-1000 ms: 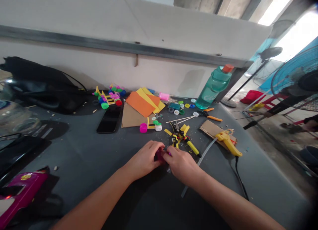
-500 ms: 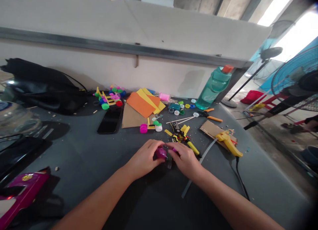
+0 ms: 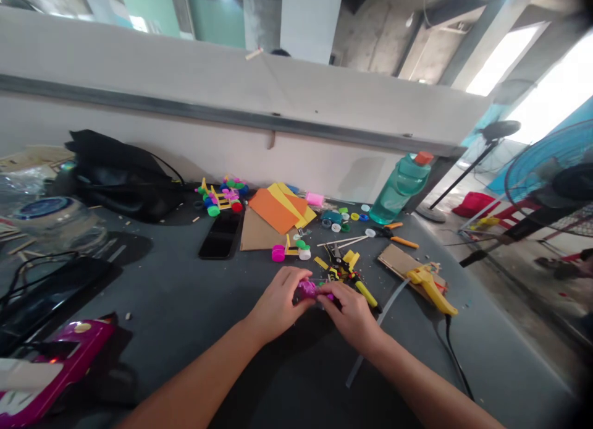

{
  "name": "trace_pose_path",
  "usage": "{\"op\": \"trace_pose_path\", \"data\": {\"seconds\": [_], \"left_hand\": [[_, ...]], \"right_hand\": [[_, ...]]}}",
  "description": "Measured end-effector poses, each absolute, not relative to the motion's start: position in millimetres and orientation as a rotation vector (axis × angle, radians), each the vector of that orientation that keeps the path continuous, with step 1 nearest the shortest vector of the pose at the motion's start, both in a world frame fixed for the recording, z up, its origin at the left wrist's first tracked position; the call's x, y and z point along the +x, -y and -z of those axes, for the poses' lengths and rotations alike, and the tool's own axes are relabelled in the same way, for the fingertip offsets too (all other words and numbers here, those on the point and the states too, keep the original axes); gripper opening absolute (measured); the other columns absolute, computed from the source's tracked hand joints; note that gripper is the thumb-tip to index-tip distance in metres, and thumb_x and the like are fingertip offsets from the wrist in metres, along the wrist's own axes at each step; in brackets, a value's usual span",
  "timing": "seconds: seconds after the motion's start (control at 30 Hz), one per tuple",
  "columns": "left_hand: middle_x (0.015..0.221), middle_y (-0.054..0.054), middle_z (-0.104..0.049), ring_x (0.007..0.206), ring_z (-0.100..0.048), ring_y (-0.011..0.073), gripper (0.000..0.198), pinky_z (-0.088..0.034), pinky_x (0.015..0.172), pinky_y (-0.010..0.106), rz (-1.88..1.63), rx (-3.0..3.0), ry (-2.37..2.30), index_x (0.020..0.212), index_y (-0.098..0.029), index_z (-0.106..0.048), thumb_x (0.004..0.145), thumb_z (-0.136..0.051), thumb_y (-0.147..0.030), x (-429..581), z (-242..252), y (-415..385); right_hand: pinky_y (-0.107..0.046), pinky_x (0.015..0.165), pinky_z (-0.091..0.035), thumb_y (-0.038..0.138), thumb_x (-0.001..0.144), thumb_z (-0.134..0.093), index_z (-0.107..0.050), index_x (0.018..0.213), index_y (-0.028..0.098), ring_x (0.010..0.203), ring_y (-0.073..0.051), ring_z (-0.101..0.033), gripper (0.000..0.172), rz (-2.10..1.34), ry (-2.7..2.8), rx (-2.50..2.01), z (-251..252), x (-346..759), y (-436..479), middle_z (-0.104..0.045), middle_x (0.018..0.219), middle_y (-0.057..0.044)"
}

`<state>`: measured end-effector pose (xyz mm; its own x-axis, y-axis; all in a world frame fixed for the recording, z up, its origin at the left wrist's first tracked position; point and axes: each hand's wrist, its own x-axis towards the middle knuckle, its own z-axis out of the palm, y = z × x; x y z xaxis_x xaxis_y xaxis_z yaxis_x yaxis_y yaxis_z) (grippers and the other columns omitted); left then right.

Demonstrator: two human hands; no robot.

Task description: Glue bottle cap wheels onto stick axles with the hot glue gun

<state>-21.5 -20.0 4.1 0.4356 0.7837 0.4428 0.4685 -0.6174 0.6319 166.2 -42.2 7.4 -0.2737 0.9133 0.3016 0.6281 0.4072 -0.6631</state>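
Note:
Close together over the table's middle, both my hands are closed at one small, shiny purple plastic piece [image 3: 306, 288]. My left hand [image 3: 278, 302] pinches its left side between thumb and fingers. On the right side, the fingertips of my right hand [image 3: 351, 310] press against it, with bits of green and purple showing around them. Fingers hide most of its shape. Just beyond lies a small toy car [image 3: 291, 251] with bottle-cap wheels. Pliers with yellow-and-black handles [image 3: 361, 287] lie beside my right hand.
A yellow glue gun [image 3: 430, 287] rests on cardboard at right, its cord trailing forward. A clear glue stick [image 3: 354, 372] lies near my right forearm. Behind are a green bottle [image 3: 401, 188], loose caps [image 3: 345, 217], orange sheets [image 3: 273, 208] and a phone [image 3: 221, 234].
My view has tilted up and shifted left. The fingers of both hands have shifted on the purple piece, and the clear part that hung below it no longer shows.

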Motion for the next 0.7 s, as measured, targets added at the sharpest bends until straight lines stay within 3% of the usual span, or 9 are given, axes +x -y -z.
{"op": "trace_pose_path", "data": {"seconds": [0.17,0.3,0.57,0.7], "left_hand": [[0.117,0.012,-0.051,0.103,-0.052,0.0225,0.043,-0.047,0.087,0.040,-1.206,2.193,-1.058,0.121,-0.020,-0.041,0.081,-0.056,-0.025,-25,-8,24],[0.101,0.007,-0.058,0.083,-0.058,0.0157,0.026,-0.049,0.075,0.029,-1.119,2.241,-0.998,0.111,-0.021,-0.050,0.085,-0.045,-0.021,-27,-11,26],[0.092,0.003,-0.065,0.085,-0.061,0.0153,0.022,-0.046,0.074,0.025,-0.893,2.497,-0.938,0.100,-0.021,-0.057,0.088,-0.040,-0.018,-29,-5,25],[0.091,0.002,-0.066,0.084,-0.062,0.0155,0.022,-0.047,0.074,0.025,-0.866,2.519,-0.952,0.098,-0.021,-0.059,0.087,-0.040,-0.019,-30,-3,23]], "right_hand": [[-0.026,0.066,-0.045,0.031,0.086,-0.047,-0.061,0.081,0.020,0.071,-0.017,-0.059,0.018,-0.432,1.957,-1.427,-22,177,29,-0.064,0.076,-0.003],[-0.025,0.061,-0.042,0.033,0.084,-0.047,-0.062,0.083,0.019,0.065,-0.016,-0.056,0.020,-0.315,1.886,-1.513,-37,190,-6,-0.064,0.074,-0.003],[-0.025,0.060,-0.039,0.025,0.078,-0.047,-0.065,0.082,0.018,0.065,-0.017,-0.057,0.019,-0.294,1.944,-1.652,-34,192,-103,-0.065,0.070,-0.002],[-0.027,0.060,-0.040,0.022,0.079,-0.045,-0.066,0.091,0.015,0.063,-0.017,-0.059,0.025,-0.346,1.924,-1.689,-30,192,-111,-0.066,0.070,-0.005]]}}
